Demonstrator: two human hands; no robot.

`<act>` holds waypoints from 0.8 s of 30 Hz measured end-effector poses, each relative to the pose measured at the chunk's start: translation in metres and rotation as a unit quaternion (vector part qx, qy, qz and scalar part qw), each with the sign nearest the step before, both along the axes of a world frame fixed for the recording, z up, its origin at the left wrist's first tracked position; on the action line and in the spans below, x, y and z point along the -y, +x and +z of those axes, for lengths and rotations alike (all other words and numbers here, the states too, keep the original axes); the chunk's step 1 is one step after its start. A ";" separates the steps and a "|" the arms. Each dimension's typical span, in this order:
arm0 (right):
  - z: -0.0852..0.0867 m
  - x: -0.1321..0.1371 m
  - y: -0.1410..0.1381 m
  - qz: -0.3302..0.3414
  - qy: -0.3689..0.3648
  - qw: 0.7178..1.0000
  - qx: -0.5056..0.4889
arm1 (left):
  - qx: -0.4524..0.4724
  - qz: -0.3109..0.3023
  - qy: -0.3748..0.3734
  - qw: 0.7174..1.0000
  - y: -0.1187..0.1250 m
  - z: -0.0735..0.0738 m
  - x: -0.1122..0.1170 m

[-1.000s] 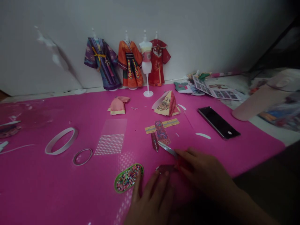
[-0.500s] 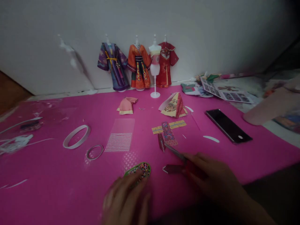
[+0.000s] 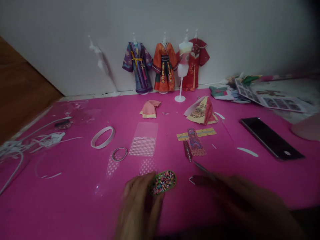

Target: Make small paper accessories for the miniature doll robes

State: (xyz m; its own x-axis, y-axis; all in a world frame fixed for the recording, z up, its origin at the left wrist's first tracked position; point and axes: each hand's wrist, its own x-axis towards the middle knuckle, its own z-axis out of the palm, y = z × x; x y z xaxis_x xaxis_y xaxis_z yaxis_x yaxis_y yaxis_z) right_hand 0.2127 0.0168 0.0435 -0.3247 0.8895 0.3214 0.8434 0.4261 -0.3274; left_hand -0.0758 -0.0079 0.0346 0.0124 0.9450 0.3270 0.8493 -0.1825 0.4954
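Note:
My left hand [image 3: 137, 203] is closed around the near left side of a small green-rimmed oval dish [image 3: 163, 182] full of multicoloured beads. My right hand [image 3: 245, 200], blurred and dark, grips a slim pointed metal tool [image 3: 203, 167]; its kind is unclear. Just below the tool lies a dark red pointed fabric piece [image 3: 203, 180] edged with tiny white beads at its tip. Above, a similar red piece [image 3: 187, 151] touches a patterned fabric strip [image 3: 196, 141], which crosses a yellow strip [image 3: 210, 131].
A sheet of small pearls [image 3: 142, 146], a white tape ring [image 3: 102, 137] and a thinner ring [image 3: 119, 154] lie left. Behind stand dressed miniature mannequins [image 3: 163, 66]. A pink top [image 3: 150, 109], a folded skirt [image 3: 201, 111] and a phone [image 3: 271, 138] rest on the pink mat.
The camera view has turned left, so things appear further right. My left fingers have shifted from over the bead dish to its side. The tool tip has drawn back from the upper red piece.

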 end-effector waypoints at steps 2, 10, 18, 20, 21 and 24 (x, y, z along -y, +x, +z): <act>0.002 0.000 -0.001 0.033 -0.009 0.999 0.013 | 0.007 0.011 0.000 1.000 0.000 -0.001 0.001; 0.001 0.002 -0.001 0.045 0.030 0.998 0.021 | 0.018 0.034 0.024 0.999 0.004 0.003 0.011; 0.001 0.001 -0.001 0.054 0.063 0.996 0.040 | -0.037 -0.007 0.067 0.997 0.008 0.003 0.008; 0.000 0.002 -0.001 0.055 0.057 0.996 0.038 | -0.042 -0.015 0.069 0.997 0.009 0.003 0.008; 0.000 0.002 -0.001 0.055 0.054 0.996 0.038 | -0.044 -0.021 0.069 0.996 0.009 0.003 0.008; 0.000 0.002 -0.001 0.053 0.051 0.997 0.032 | -0.052 -0.026 0.068 0.996 0.009 0.003 0.009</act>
State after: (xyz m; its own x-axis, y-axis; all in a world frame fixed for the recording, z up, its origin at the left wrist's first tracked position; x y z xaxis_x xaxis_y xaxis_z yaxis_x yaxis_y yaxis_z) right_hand 0.2113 0.0144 0.0436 -0.4380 0.8125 0.3847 0.8092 0.5428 -0.2249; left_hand -0.0664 -0.0170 0.0376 0.1017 0.8893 0.4460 0.8825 -0.2876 0.3722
